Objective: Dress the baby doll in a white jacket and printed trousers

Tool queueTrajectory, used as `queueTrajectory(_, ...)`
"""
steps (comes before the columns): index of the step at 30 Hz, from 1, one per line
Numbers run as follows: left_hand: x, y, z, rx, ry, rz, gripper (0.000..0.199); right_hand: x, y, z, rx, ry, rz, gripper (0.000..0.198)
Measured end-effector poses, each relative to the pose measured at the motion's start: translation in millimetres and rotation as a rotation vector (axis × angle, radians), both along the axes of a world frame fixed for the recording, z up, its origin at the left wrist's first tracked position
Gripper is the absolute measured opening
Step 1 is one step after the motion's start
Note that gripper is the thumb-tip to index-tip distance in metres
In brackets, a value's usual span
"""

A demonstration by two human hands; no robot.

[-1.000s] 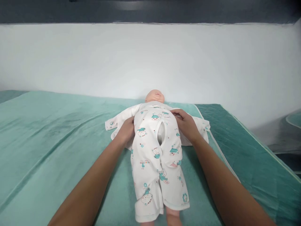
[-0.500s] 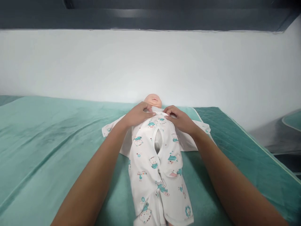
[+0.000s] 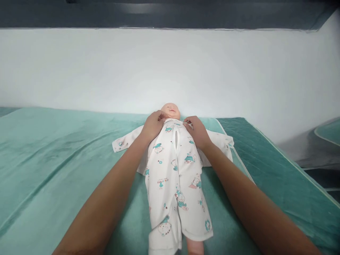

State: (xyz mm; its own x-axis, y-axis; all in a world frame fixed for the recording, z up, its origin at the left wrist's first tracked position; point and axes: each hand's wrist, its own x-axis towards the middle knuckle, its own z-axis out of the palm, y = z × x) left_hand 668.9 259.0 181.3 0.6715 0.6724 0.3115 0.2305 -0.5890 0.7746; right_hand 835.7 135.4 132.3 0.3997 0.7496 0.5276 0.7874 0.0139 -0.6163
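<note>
A baby doll (image 3: pixel 170 110) lies on its back, its head toward the wall. White baby pants (image 3: pixel 162 166) with a teal and pink cartoon print cover its legs and torso, the waistband up near the chin. My left hand (image 3: pixel 154 124) is closed at the left side of the waistband, fingertips partly hidden. At the other side, my right hand (image 3: pixel 197 130) pinches the waistband edge. A narrow slit shows at the front of the pants. Beneath the doll, a white baby shirt (image 3: pixel 129 139) is spread, both sleeves stretched outward. One bare doll leg (image 3: pixel 195 247) pokes out of the right pant leg.
A light green cover (image 3: pixel 58 152) with long creases lies under the doll. To the right is a darker green quilted cover (image 3: pixel 255 148) with pale piping. The white wall (image 3: pixel 170 67) rises behind the doll's head, and a dark beam (image 3: pixel 170 16) runs above.
Both hands have drawn the waistband higher toward the doll's chin. The front opening has narrowed to a slit, and more of the doll's leg shows below the right hem.
</note>
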Motion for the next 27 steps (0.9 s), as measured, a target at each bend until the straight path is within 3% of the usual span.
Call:
queueTrajectory(4,-33,-8,-17.6,0.105,-0.044,0.055,0.033,-7,-34,-15,-0.039,-0.153,0.034,0.039)
queueTrajectory(9,-91,-44,-44.4,0.364,0.111,0.130,0.036,-40,-89,-23,-0.065,-0.197,0.065,0.047)
queueTrajectory(12,-125,-88,-48.9,0.280,0.101,0.167,0.029,-72,-127,-15,0.024,-0.150,0.025,0.039)
queueTrajectory(16,-157,-138,-46.5,-0.005,0.101,0.143,0.018,-107,-172,-3,0.036,-0.118,0.081,0.019)
queueTrajectory(18,-163,-144,-47.8,-0.010,0.136,0.134,0.018,-109,-181,-3,0.016,-0.144,0.077,0.019)
queueTrajectory(21,-158,-131,-52.3,0.241,0.204,0.122,0.022,-93,-176,-7,-0.011,-0.206,-0.030,0.022)
queueTrajectory(24,-153,-120,-53.7,0.451,0.264,0.026,0.025,-83,-169,-3,-0.124,-0.258,0.024,0.017)
queueTrajectory(27,-165,-135,-51.9,0.392,0.229,0.044,0.020,-97,-183,9,-0.195,-0.180,0.118,0.011)
